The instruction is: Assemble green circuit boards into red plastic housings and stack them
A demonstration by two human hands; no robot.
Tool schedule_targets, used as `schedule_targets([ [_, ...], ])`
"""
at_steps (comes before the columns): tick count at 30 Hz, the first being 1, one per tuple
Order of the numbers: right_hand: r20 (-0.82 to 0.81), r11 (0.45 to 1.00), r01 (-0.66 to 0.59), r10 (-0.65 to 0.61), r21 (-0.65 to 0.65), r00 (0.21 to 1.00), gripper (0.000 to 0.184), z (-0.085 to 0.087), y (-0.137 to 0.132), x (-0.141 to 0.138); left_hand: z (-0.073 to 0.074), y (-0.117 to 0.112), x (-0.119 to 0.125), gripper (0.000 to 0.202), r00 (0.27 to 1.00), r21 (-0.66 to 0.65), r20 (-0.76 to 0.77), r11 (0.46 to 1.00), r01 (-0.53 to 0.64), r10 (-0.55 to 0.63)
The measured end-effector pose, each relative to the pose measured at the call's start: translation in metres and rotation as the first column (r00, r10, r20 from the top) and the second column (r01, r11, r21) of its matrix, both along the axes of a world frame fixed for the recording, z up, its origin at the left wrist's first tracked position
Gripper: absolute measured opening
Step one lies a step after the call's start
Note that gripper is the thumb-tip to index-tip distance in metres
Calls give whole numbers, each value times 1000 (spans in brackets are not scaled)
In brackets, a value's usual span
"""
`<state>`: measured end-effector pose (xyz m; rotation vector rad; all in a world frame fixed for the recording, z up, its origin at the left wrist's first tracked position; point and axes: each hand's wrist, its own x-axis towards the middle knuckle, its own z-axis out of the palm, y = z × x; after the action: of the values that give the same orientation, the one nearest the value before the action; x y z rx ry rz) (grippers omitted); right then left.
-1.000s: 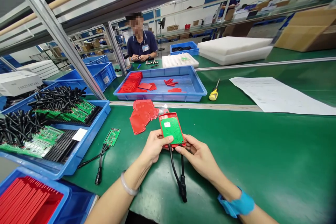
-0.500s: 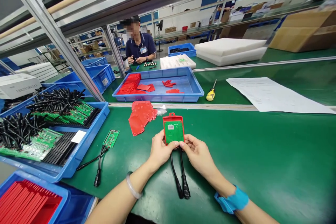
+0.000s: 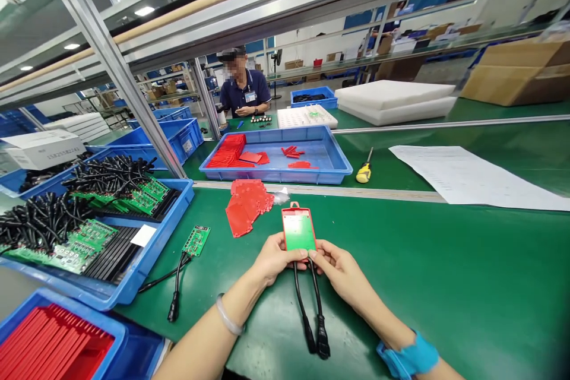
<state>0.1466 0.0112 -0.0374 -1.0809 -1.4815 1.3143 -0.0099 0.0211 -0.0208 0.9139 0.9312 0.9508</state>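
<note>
Both my hands hold a red plastic case [image 3: 298, 228] with a green circuit board seated in it, over the green mat. My left hand [image 3: 274, 259] pinches its lower left edge, my right hand [image 3: 338, 270] its lower right edge. Two black cables [image 3: 313, 314] hang from the case's bottom and end in connectors on the mat near me. A pile of red covers [image 3: 247, 205] lies just beyond the case on the left. A loose green board with a black cable [image 3: 195, 241] lies to the left.
A blue tray of boards and black cables [image 3: 89, 225] stands left, a blue bin of red parts [image 3: 48, 341] at bottom left. Behind are a blue tray with red pieces [image 3: 276, 157], a yellow screwdriver [image 3: 364, 171] and paper sheets [image 3: 472, 175]. A co-worker [image 3: 244, 90] sits opposite.
The case has turned from tilted to straight and upright in my hands, and the two cables now hang side by side. My view has shifted slightly.
</note>
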Motion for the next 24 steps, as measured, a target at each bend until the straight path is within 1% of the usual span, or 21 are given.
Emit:
schedule_targets([
  [2,8,1000,-5,5,8,1000,39,2,-1,-1,0,-1,-1,49,1000,-14,20,1000,-3,3],
  [3,-9,1000,-27,27,3,1000,40,3,-2,-1,1,-1,-1,48,999,-14,31,1000,-10,11],
  [7,-156,987,-161,154,-28,976,48,8,-5,-3,4,-1,-1,42,994,-37,82,997,-65,67],
  [9,-175,984,-175,167,-29,970,48,7,-5,-3,6,-1,-1,41,992,-58,92,995,-82,87],
  [13,-78,991,-131,131,0,988,48,0,-5,-5,6,-2,3,41,989,-71,102,993,-100,107],
  [17,99,996,-26,18,84,995,51,-3,-12,-14,4,-6,9,41,984,-65,115,990,-128,135],
  [19,125,994,13,-26,106,992,50,0,-15,-17,4,-7,11,40,984,-66,120,990,-125,133],
  [20,98,996,12,-21,92,995,50,2,-16,-17,5,-7,10,40,984,-66,120,990,-125,132],
  [22,-31,999,-26,27,18,999,45,7,-12,-15,8,-7,7,40,981,-52,137,990,-132,138],
  [23,-103,998,-54,52,-23,993,41,10,-7,-13,11,-6,5,41,977,-36,162,991,-132,136],
  [24,-136,996,-81,74,-43,988,41,13,-1,-12,14,-6,2,43,974,-12,197,993,-115,115],
])
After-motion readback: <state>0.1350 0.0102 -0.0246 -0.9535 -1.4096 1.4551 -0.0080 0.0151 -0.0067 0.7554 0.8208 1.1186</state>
